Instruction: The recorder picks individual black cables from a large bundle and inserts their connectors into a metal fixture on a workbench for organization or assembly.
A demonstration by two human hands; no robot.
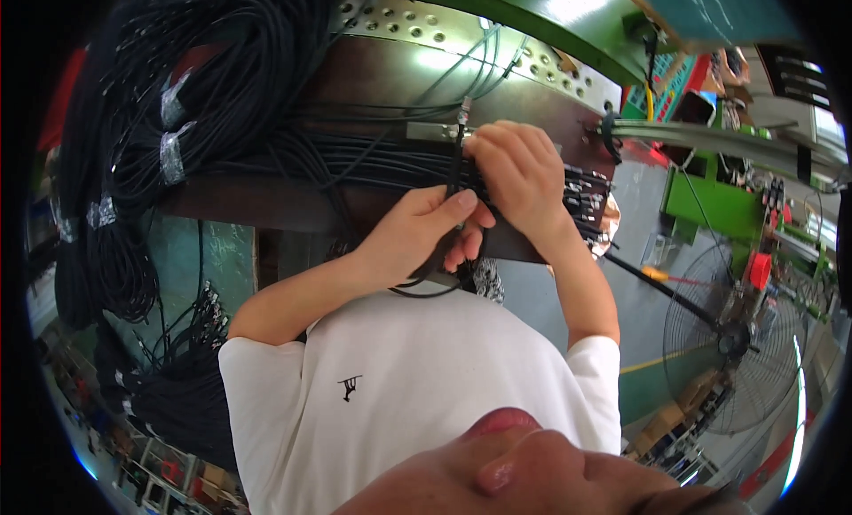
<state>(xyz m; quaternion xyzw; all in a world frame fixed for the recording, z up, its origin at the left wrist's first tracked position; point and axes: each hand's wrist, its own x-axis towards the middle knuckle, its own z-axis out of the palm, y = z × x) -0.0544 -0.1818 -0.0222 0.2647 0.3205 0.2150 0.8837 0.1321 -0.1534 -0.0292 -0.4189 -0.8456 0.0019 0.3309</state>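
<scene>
Left hand (426, 229) pinching black cable (454, 167) near brown surface's (377, 76) front edge; right hand (522, 173) curled beside cable, grip unclear; cable bundle (390, 158) stretches toward surface's right edge.

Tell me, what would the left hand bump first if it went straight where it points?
Probably the right hand. The left hand points up and to the right, toward it. Depth is hard to tell, so it might pass underneath instead.
</scene>
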